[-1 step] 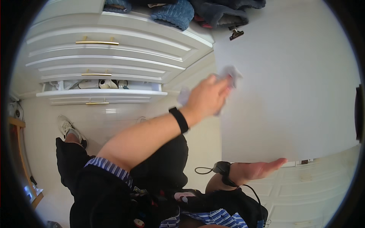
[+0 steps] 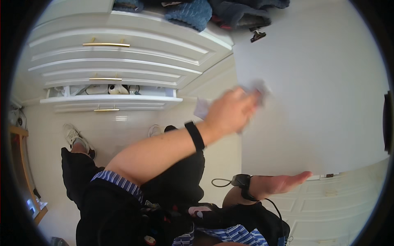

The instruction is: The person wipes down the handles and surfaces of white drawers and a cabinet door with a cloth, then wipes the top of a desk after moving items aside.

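My left hand [image 2: 232, 110], with a black band on its wrist, reaches over the left edge of a broad white surface [image 2: 312, 119]. Its fingers are closed on a pale grey-lilac cloth [image 2: 261, 91], which is smeared by motion. A loose end of that cloth hangs out behind the hand, over the floor. At the near edge of the same surface is my right hand [image 2: 279, 183], its fingers stretched out straight and holding nothing. A black device with a cord loop and cable is strapped to the right wrist.
Left of the surface stands a white cabinet [image 2: 123, 33] with gold handles. Its pulled-out lower drawer [image 2: 111, 98] contains several items. Folded blue and dark fabrics [image 2: 191, 15] lie on top. A metal clip [image 2: 257, 36] is near the surface's far corner. White drawer fronts [image 2: 328, 205] show below right.
My left hand and the cloth have shifted a little to the right and nearer to me. The whole view has also moved slightly. My right hand keeps its place at the edge.
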